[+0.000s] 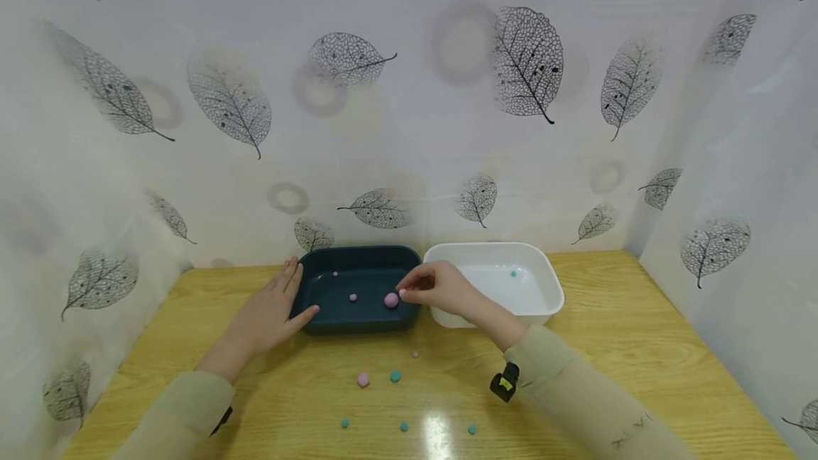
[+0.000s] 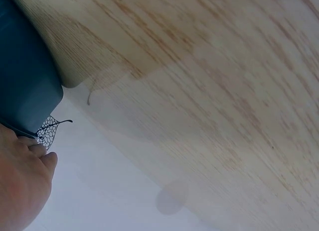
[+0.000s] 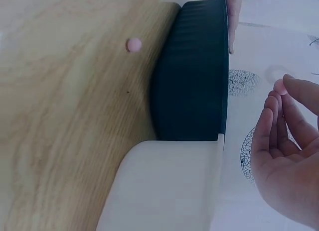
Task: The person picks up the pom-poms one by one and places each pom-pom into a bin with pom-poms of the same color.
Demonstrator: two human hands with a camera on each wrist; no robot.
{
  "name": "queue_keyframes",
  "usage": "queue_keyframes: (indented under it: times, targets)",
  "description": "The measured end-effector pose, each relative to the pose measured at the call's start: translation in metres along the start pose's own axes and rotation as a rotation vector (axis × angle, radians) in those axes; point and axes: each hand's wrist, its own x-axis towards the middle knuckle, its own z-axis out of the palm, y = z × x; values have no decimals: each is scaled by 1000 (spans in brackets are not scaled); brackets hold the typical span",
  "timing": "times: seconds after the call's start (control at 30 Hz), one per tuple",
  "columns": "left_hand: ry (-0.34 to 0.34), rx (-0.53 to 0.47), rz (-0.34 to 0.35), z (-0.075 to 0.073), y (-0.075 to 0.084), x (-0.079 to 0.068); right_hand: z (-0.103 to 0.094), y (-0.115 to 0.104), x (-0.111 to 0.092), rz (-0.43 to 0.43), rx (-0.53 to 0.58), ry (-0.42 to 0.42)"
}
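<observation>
My right hand (image 1: 444,287) pinches a small pink ball (image 3: 280,86) between thumb and fingertips, above the right end of the dark blue bin (image 1: 361,328). Inside that bin lie a large pink ball (image 1: 391,300), a smaller pink ball (image 1: 353,297) and a tiny pink ball (image 1: 335,274). At the bin's left end rests my left hand (image 1: 265,312), its fingers stretched along the rim and its thumb at the front corner. The left wrist view catches only part of this hand beside the bin's outer wall (image 2: 30,66).
A white bin (image 1: 554,297) stands against the dark one on the right, with a teal ball (image 1: 513,274) inside. In front, on the wooden table (image 1: 613,375), lie pink balls (image 1: 363,380) and several teal balls (image 1: 395,375). A leaf-patterned curtain (image 1: 415,126) hangs behind.
</observation>
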Motion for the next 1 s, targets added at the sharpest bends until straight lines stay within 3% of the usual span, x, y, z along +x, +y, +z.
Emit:
queue_keyframes:
  times: [0.6,1.0]
  targets:
    - [4,4,9,2,0,2,2,13,48,151,15,132]
    - [5,-5,2,1,0,0,7,18,57,192,75,161]
